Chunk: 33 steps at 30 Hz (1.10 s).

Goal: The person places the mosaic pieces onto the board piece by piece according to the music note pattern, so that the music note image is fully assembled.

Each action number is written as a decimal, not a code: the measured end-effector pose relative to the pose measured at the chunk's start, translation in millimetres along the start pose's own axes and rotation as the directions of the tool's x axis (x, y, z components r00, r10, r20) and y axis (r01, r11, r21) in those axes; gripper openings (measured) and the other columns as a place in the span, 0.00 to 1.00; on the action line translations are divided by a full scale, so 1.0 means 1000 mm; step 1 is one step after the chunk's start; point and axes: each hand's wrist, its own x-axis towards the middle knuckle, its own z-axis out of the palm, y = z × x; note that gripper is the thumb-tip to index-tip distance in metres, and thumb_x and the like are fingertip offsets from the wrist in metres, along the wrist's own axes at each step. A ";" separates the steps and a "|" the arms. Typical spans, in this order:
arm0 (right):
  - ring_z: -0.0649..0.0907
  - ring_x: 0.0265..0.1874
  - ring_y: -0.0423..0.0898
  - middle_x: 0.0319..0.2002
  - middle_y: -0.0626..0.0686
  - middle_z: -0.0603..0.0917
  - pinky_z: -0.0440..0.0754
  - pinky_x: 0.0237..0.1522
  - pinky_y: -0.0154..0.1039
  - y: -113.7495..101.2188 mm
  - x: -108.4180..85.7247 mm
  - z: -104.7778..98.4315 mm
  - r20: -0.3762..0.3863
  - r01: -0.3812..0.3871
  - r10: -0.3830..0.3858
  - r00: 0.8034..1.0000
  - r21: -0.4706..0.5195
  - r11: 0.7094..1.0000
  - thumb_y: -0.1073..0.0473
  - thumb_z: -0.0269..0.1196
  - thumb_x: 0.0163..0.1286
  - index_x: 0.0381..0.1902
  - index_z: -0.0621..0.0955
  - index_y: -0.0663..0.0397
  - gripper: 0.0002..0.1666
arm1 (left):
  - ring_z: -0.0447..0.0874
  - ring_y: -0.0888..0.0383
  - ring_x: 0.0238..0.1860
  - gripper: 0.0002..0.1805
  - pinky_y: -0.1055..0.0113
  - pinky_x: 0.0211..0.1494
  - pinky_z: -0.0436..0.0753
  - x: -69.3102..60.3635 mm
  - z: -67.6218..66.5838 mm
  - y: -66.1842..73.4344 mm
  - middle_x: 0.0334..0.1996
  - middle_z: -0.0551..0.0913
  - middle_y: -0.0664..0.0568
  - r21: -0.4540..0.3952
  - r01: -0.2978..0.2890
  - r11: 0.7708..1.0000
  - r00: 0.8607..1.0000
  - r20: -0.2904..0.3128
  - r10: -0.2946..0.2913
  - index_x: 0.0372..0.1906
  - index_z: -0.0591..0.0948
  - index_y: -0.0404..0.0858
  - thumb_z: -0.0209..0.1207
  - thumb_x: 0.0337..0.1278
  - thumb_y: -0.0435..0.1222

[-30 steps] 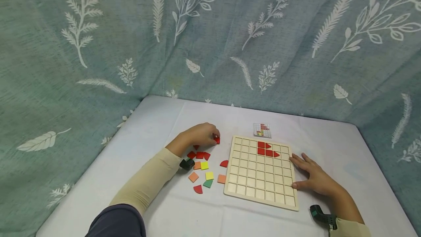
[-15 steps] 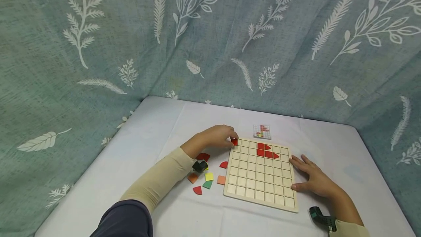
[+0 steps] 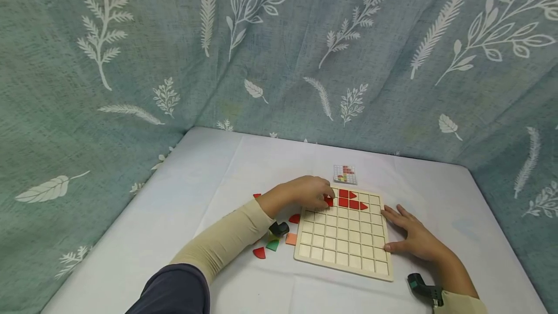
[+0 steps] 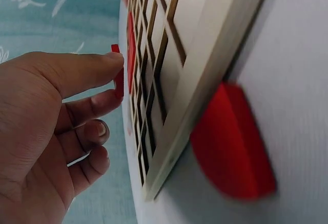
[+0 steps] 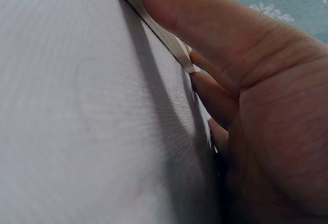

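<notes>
Between thumb and forefinger, my left hand (image 3: 310,192) pinches a red tile (image 3: 329,201) over the upper left part of the wooden grid board (image 3: 344,269). In the left wrist view the red tile (image 4: 119,78) stands on edge in those fingers, just off the board's surface. Red square and pointed tiles (image 3: 348,203) fill two short rows near the board's top, right of the held one. My right hand (image 3: 414,236) rests at the board's right edge with fingers spread, its thumb (image 5: 169,3) touching the rim in the right wrist view.
A small pattern card (image 3: 344,174) lies behind the board. Left of the board are a red quarter-round tile (image 3: 294,218), an orange tile (image 3: 291,239), a green tile (image 3: 272,245) and another red quarter-round tile (image 3: 259,253). My left sleeve hides other pieces.
My left hand has carried the red tile rightward from the loose pieces, past the board's upper left corner, to beside the red rows. The right hand stays at the board's edge.
</notes>
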 end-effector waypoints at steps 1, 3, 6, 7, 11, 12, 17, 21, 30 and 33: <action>0.46 0.72 0.67 0.74 0.58 0.58 0.46 0.58 0.75 0.000 0.000 0.000 0.000 -0.006 0.006 1.000 -0.001 1.000 0.34 0.75 0.42 0.72 0.66 0.53 0.62 | 0.78 0.67 0.43 0.17 0.70 0.48 0.75 0.001 0.001 0.002 0.44 0.79 0.61 0.000 -0.008 1.000 1.000 0.000 0.008 0.54 0.83 0.48 0.63 0.61 0.44; 0.46 0.72 0.67 0.74 0.58 0.58 0.46 0.59 0.75 -0.001 0.000 0.000 0.000 -0.015 0.015 1.000 -0.005 1.000 0.34 0.75 0.42 0.72 0.66 0.53 0.62 | 0.77 0.68 0.41 0.17 0.71 0.46 0.75 0.003 0.002 0.006 0.42 0.79 0.61 0.001 -0.024 1.000 1.000 0.002 0.024 0.54 0.84 0.48 0.63 0.61 0.45; 0.46 0.72 0.68 0.73 0.58 0.59 0.46 0.58 0.76 -0.001 0.000 0.000 -0.005 -0.019 0.019 1.000 -0.015 1.000 0.34 0.75 0.41 0.72 0.66 0.53 0.63 | 0.76 0.68 0.41 0.16 0.72 0.46 0.74 0.006 0.001 0.012 0.42 0.80 0.62 0.018 -0.057 0.998 0.998 0.007 0.056 0.53 0.84 0.48 0.63 0.62 0.46; 0.46 0.72 0.67 0.73 0.58 0.59 0.46 0.58 0.76 -0.001 0.000 0.000 -0.007 -0.018 0.018 1.000 -0.019 1.000 0.34 0.75 0.41 0.72 0.66 0.53 0.63 | 0.76 0.68 0.42 0.16 0.72 0.47 0.74 0.007 0.002 0.014 0.42 0.80 0.62 0.024 -0.065 0.998 0.998 0.009 0.065 0.53 0.84 0.48 0.63 0.62 0.46; 0.46 0.72 0.67 0.73 0.58 0.59 0.46 0.58 0.76 -0.001 0.000 -0.001 -0.010 -0.009 0.009 1.000 -0.019 1.000 0.34 0.75 0.41 0.72 0.66 0.53 0.63 | 0.76 0.68 0.46 0.17 0.72 0.50 0.73 0.013 0.004 0.020 0.44 0.81 0.63 0.053 -0.082 0.995 0.996 0.021 0.081 0.54 0.83 0.48 0.62 0.62 0.47; 0.46 0.72 0.67 0.73 0.58 0.59 0.46 0.58 0.76 -0.001 0.000 0.000 -0.009 -0.010 0.010 1.000 -0.018 1.000 0.34 0.75 0.41 0.72 0.66 0.53 0.63 | 0.76 0.69 0.45 0.17 0.72 0.49 0.73 0.014 0.005 0.021 0.44 0.80 0.63 0.059 -0.085 0.995 0.996 0.024 0.083 0.54 0.83 0.48 0.62 0.62 0.47; 0.46 0.72 0.67 0.73 0.58 0.59 0.46 0.59 0.75 0.000 0.001 0.001 -0.006 -0.013 0.012 1.000 -0.018 1.000 0.34 0.75 0.41 0.72 0.66 0.53 0.63 | 0.74 0.70 0.40 0.16 0.72 0.45 0.74 0.019 0.008 0.024 0.40 0.79 0.65 0.089 -0.090 0.992 0.996 0.024 0.089 0.52 0.84 0.50 0.62 0.62 0.49; 0.46 0.72 0.67 0.73 0.57 0.59 0.46 0.58 0.76 0.000 0.001 0.002 -0.009 -0.002 0.002 1.000 -0.017 1.000 0.34 0.75 0.41 0.72 0.67 0.52 0.62 | 0.73 0.70 0.38 0.16 0.72 0.42 0.73 0.020 0.008 0.026 0.38 0.78 0.65 0.098 -0.086 0.992 0.996 0.024 0.084 0.51 0.84 0.50 0.63 0.61 0.49; 0.46 0.72 0.67 0.74 0.57 0.59 0.46 0.58 0.76 0.002 0.000 0.002 -0.006 0.006 -0.006 1.000 -0.014 1.000 0.34 0.75 0.43 0.72 0.66 0.52 0.61 | 0.71 0.68 0.35 0.15 0.72 0.38 0.71 0.025 0.011 0.030 0.36 0.77 0.65 0.093 -0.098 0.991 0.995 0.043 0.095 0.51 0.84 0.49 0.63 0.61 0.48; 0.47 0.72 0.67 0.74 0.57 0.59 0.46 0.58 0.76 0.002 0.000 0.002 -0.007 0.002 -0.002 1.000 -0.016 1.000 0.34 0.75 0.42 0.72 0.66 0.52 0.61 | 0.71 0.68 0.35 0.15 0.71 0.37 0.71 0.028 0.012 0.030 0.35 0.76 0.64 0.099 -0.100 0.990 0.994 0.049 0.096 0.51 0.84 0.49 0.63 0.61 0.48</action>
